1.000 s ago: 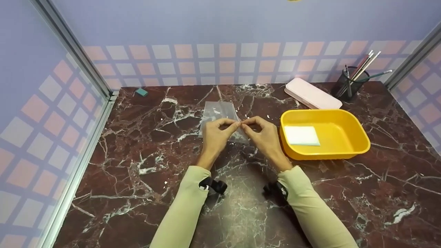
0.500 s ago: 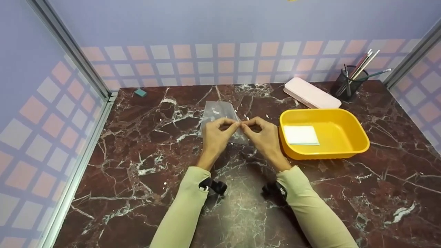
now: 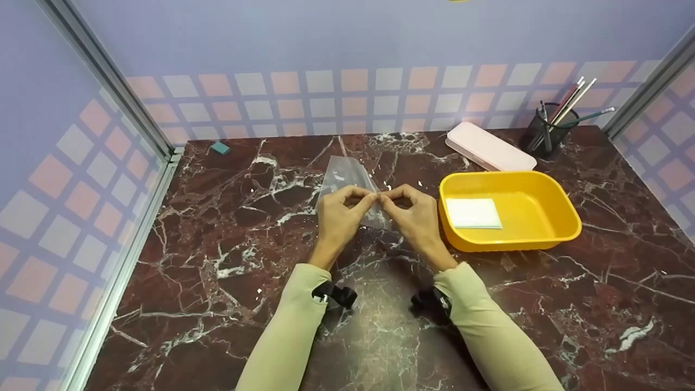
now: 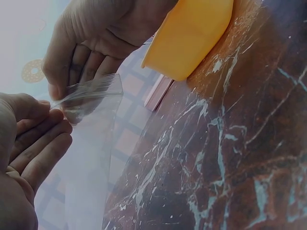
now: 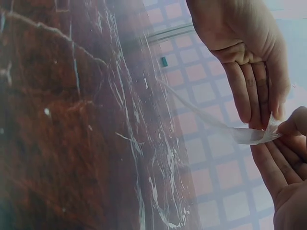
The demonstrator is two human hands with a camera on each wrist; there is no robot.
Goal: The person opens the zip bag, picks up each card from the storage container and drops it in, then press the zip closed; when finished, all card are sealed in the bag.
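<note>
A clear plastic zip bag hangs from both hands at the middle of the table. Its ridged top strip shows in the left wrist view, where the bag drops below the fingers. My left hand pinches the top edge between thumb and forefinger. Right beside it, my right hand pinches the same edge, fingertips nearly meeting the left ones. From the right wrist, the bag appears almost edge-on as a thin whitish band. No contents show in it.
A yellow tray stands right of the hands, with a white square pad inside. Behind it lie a pale pink case and a black mesh cup of pencils. A small teal block sits back left.
The bag's far end has lifted a little and swung slightly to the right, and the bag looks narrower. Both hands keep their pinch at nearly the same spot.
</note>
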